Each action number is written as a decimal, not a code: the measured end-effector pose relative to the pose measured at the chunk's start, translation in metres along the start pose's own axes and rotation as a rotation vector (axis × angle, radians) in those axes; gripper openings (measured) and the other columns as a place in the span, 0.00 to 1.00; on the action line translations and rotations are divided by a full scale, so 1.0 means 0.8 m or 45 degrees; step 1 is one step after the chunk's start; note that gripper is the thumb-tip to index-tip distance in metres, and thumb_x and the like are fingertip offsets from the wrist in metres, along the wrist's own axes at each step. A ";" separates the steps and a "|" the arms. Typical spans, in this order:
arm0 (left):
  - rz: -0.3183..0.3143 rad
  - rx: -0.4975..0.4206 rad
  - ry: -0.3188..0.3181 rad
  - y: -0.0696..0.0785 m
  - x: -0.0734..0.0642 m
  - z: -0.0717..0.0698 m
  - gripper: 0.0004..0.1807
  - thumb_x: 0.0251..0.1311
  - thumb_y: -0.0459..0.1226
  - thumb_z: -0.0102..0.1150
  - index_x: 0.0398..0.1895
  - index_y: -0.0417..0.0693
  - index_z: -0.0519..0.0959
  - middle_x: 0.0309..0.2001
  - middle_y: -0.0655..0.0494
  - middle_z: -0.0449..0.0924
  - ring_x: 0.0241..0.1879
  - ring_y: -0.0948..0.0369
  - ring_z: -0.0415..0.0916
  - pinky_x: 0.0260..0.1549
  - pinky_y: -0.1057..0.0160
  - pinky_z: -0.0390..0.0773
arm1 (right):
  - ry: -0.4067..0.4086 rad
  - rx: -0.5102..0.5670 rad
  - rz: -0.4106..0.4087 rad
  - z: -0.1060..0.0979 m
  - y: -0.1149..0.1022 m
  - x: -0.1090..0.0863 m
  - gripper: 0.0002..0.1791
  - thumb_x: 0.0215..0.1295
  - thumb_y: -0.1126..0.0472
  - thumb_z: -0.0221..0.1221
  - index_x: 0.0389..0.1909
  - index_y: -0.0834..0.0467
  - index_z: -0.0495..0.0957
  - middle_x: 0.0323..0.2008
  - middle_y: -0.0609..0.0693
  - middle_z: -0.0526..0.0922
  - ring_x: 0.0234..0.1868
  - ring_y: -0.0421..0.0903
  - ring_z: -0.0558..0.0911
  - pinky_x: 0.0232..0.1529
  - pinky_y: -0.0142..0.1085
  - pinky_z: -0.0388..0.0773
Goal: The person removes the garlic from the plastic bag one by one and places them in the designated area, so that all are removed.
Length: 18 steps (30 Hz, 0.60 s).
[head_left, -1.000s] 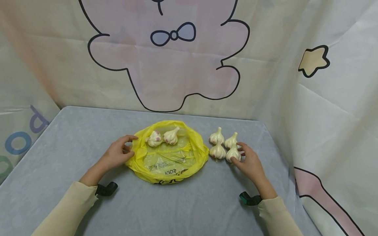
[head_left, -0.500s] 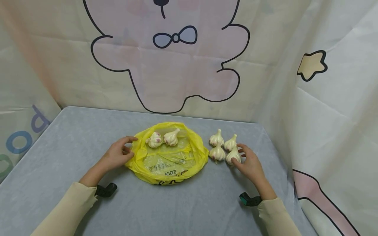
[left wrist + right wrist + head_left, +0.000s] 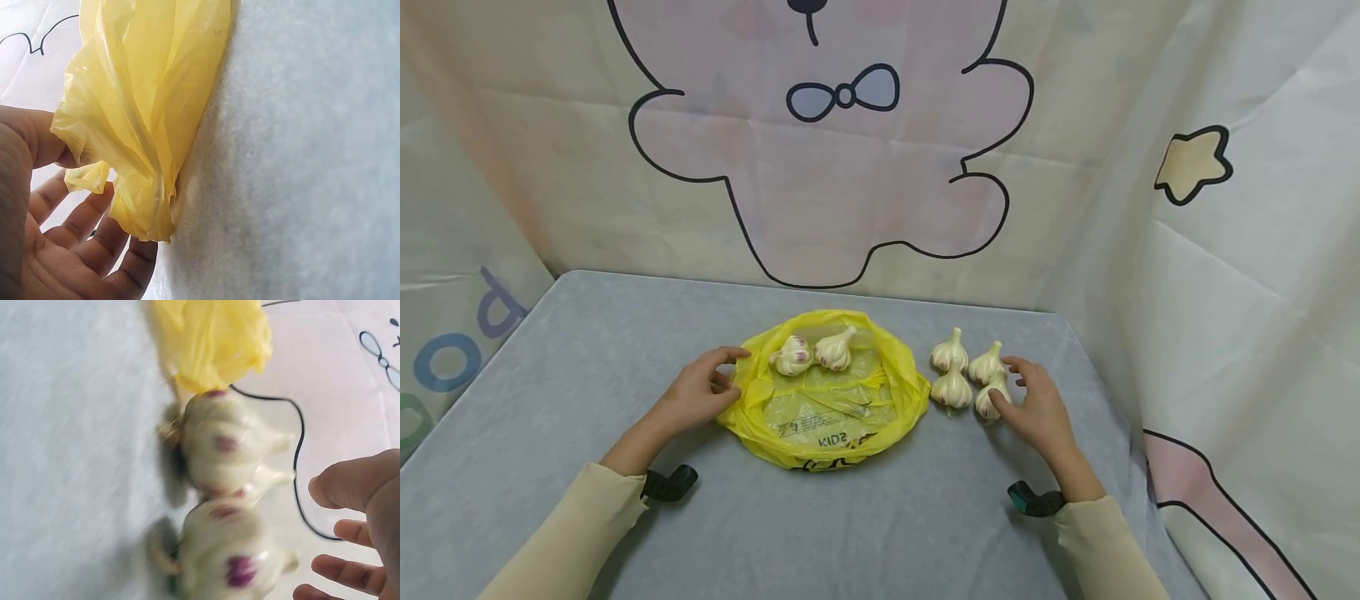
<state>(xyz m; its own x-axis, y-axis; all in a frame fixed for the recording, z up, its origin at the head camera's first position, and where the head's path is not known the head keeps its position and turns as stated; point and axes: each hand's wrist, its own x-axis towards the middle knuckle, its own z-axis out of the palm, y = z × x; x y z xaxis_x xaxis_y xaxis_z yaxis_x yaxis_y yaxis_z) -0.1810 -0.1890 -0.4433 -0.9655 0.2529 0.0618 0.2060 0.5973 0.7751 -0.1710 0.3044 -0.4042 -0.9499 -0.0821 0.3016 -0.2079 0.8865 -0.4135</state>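
My left hand holds the left rim of a yellow plastic bag, which lies spread on the table with its mouth upward. In the left wrist view, the thumb tip is hidden behind the bag film. Inside the bag, near its far side, lie two garlic bulbs. Several more garlic bulbs stand grouped just right of the bag, stems upward. Beside the nearest right garlic bulb is my right hand, thumb and fingers spread apart. The right wrist view shows a gap between those fingers and the bulbs.
A grey cloth covers the table. Behind it hangs a printed curtain, close to the table's back edge, and it continues along both sides. A black wrist device sits on each forearm.
My right hand has eased slightly up and away from the nearest right garlic bulb. The left hand and the bag stay where they were.
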 end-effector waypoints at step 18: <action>-0.031 0.018 -0.019 -0.001 0.003 0.001 0.28 0.59 0.33 0.56 0.65 0.47 0.67 0.62 0.37 0.67 0.43 0.50 0.78 0.37 0.56 0.81 | -0.045 0.222 -0.081 0.001 -0.073 0.033 0.29 0.58 0.59 0.65 0.61 0.58 0.72 0.54 0.62 0.77 0.50 0.62 0.79 0.44 0.54 0.79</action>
<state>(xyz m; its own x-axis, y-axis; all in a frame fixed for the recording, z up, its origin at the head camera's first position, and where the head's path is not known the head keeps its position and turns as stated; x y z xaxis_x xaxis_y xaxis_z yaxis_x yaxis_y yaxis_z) -0.1834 -0.1884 -0.4443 -0.9679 0.2491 0.0336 0.1847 0.6140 0.7674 -0.1844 0.2497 -0.3726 -0.9406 -0.1537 0.3028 -0.3018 0.7870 -0.5381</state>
